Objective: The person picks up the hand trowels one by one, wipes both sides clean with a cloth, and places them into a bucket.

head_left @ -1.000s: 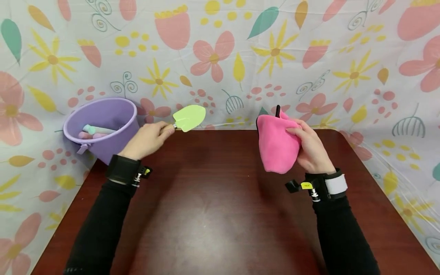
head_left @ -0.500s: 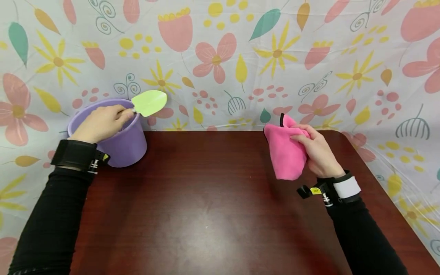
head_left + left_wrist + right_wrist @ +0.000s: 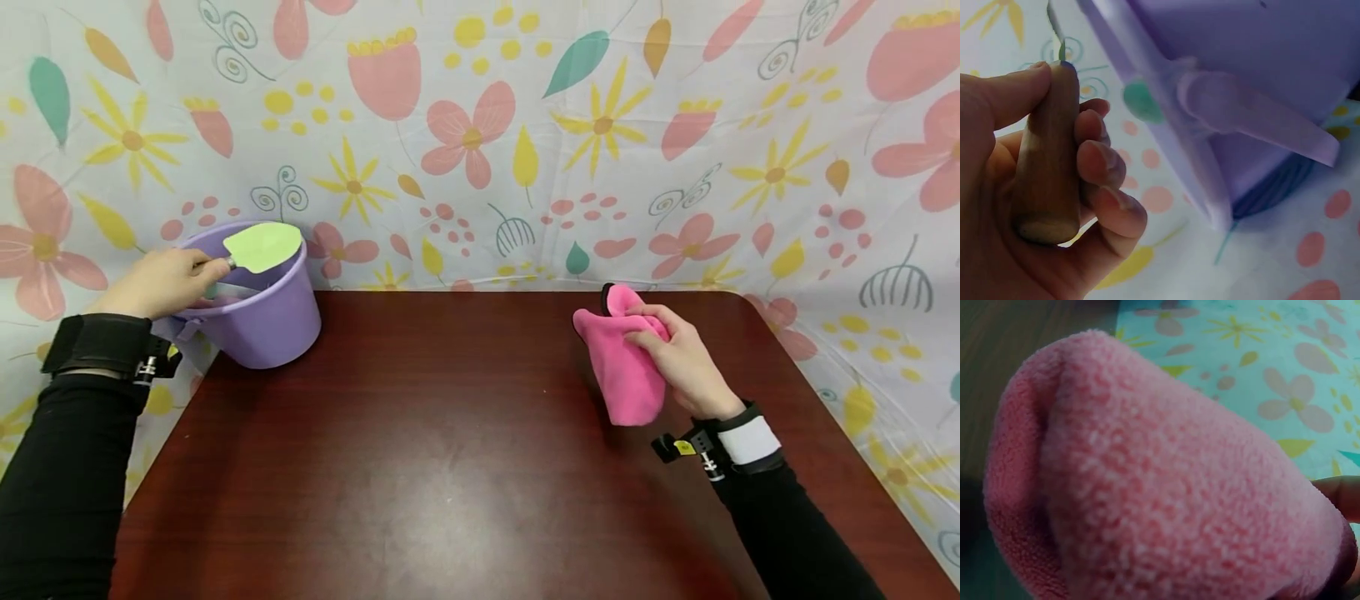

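My left hand (image 3: 161, 282) grips a small trowel by its wooden handle (image 3: 1050, 156), fingers wrapped round it. Its light green blade (image 3: 264, 246) lies over the mouth of a purple bucket (image 3: 273, 329) at the table's far left. In the left wrist view the bucket's rim and handle joint show close to the hand, with a green rounded tip (image 3: 1142, 100) beside the rim. On the right, my right hand (image 3: 686, 362) pinches a folded pink cloth (image 3: 626, 375) with black edging, hanging over the table. Fuzzy cloth fills most of the right wrist view, hiding most of that hand.
A dark reddish-brown table (image 3: 442, 433) spreads between the arms. Behind and at both sides hangs a white curtain (image 3: 465, 192) with flower prints. Pale tube-like things (image 3: 232, 290) are partly visible inside the bucket.
My left hand has carried the trowel leftward from the table's back to over the bucket, then further left. My right hand has lowered the pink cloth and shifted slightly right.
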Demonstrator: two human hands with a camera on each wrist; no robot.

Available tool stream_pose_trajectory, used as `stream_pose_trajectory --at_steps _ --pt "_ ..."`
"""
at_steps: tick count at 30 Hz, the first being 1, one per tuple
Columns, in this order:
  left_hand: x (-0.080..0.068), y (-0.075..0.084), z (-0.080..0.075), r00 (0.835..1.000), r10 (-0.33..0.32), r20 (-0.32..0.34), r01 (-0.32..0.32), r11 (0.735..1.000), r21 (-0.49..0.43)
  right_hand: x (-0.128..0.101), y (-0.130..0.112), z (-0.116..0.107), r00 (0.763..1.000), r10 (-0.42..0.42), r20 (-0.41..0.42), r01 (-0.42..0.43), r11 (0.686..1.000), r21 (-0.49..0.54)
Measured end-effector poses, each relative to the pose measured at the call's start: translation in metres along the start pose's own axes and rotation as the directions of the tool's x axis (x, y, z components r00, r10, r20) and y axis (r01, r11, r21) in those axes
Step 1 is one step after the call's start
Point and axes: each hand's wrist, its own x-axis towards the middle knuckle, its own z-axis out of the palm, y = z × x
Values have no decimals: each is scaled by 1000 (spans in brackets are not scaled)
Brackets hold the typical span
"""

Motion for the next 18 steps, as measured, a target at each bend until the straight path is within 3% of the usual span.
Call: stream_pose_trajectory --at_steps 6,11,15,18 --pt "4 -9 6 999 -9 38 7 999 47 0 11 5 999 -46 3 46 977 -210" --pt "8 -8 9 998 -24 60 20 998 60 2 19 9 996 -86 17 87 932 -351" --pt "12 0 10 999 -42 19 40 995 88 3 25 11 994 -104 20 101 874 -475" --pt "16 7 12 996 -75 -40 80 988 131 3 28 12 997 -66 49 81 842 -534"
